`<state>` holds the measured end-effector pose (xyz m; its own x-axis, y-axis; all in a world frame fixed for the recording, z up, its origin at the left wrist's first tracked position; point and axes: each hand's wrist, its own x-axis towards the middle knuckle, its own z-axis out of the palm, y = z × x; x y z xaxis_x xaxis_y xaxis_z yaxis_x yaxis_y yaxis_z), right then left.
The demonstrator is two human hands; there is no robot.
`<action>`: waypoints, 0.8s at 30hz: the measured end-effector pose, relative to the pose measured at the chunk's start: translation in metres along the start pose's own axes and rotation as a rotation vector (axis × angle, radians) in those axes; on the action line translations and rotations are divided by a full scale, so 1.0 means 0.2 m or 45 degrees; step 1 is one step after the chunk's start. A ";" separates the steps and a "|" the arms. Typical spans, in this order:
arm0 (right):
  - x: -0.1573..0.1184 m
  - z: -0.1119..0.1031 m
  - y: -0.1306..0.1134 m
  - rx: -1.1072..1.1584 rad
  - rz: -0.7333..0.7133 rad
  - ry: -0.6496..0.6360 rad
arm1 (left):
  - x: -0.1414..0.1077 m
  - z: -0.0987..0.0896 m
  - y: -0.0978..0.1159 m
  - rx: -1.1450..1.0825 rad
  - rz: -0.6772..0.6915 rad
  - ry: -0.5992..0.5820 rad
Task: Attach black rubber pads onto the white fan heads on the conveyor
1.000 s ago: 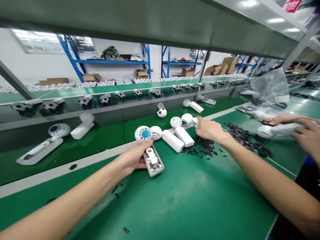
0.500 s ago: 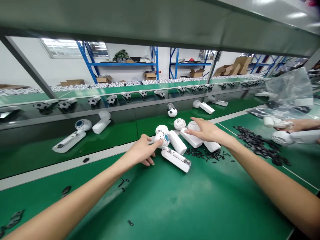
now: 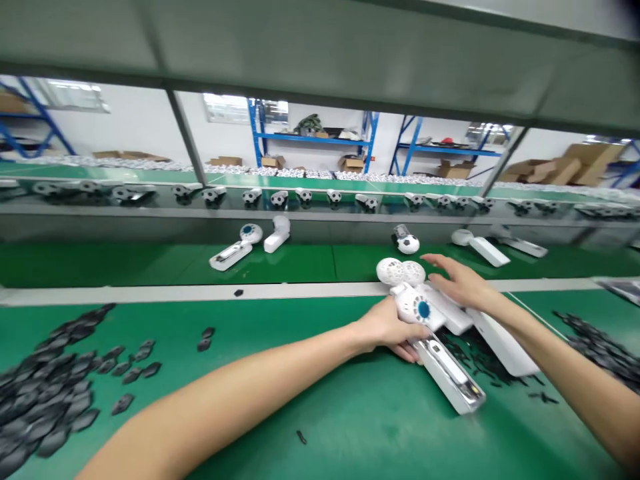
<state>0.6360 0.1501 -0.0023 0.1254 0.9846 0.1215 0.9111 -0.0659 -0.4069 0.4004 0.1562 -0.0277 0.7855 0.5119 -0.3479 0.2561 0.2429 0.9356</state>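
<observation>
My left hand (image 3: 390, 330) is wrapped around a white handheld fan head with a blue hub (image 3: 418, 308). Its clear-backed handle (image 3: 447, 375) extends toward me past my fingers. My right hand (image 3: 463, 283) is spread open, with its palm over a white handle shell (image 3: 447, 310) and nothing gripped. Another white handle shell (image 3: 500, 343) lies beside it, next to a loose heap of small black parts (image 3: 477, 353). Two white perforated ball-shaped fan covers (image 3: 397, 272) sit just beyond my fingertips.
Black parts lie in large heaps (image 3: 47, 400) at the bench's left and right. A grey rail (image 3: 200, 293) separates my bench from a green conveyor (image 3: 310, 263) carrying white fans and a soccer-ball-patterned fan (image 3: 407, 243). A shelf (image 3: 320, 47) runs overhead.
The view has swung left, so the bench contents shift right. My left hand has closed around the fan head, and the co-worker's hands have left the view.
</observation>
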 end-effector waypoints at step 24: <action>-0.48 0.27 -0.43 -0.366 -1.113 0.031 | 0.01 -1.28 0.21 1.733 -0.166 1.286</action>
<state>0.5245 0.0704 -0.0271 -0.6484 0.6995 0.3003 0.7478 0.6591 0.0793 0.2678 0.3782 -0.0044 0.2146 0.9590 0.1848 0.9689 -0.2329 0.0835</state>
